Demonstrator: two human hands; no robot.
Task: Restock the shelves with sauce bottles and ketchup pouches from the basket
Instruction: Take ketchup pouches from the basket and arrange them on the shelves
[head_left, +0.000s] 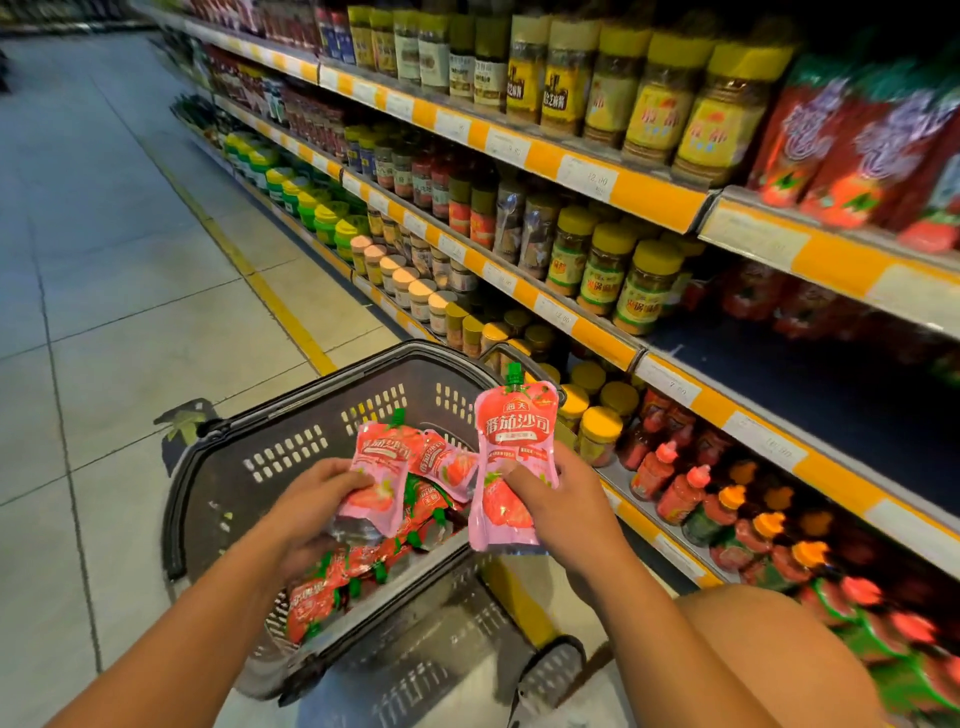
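Early in the job, by the look of it. Right hand (558, 501) out over the near right rim of the basket (218, 467), thumb pressed on the front of one ketchup pouch (514, 457), remaining fingers wrapped behind it, pouch upright with green cap up, clear of the basket and not yet on any shelf. Left hand (311, 499) above the basket's middle, fingers curled round the lower edge of a second pouch (376, 475), raised just above the heap. Still plenty left: a loose pile of pouches (363, 566) across the basket floor, packed close, too jumbled to count. No sauce bottles made out in the basket. Off to the right, a dark bare stretch of shelf (841, 415) behind the price strip, judged the likely home for the pouches. Below it, red sauce bottles (680, 488) already lined up, caps toward the aisle.
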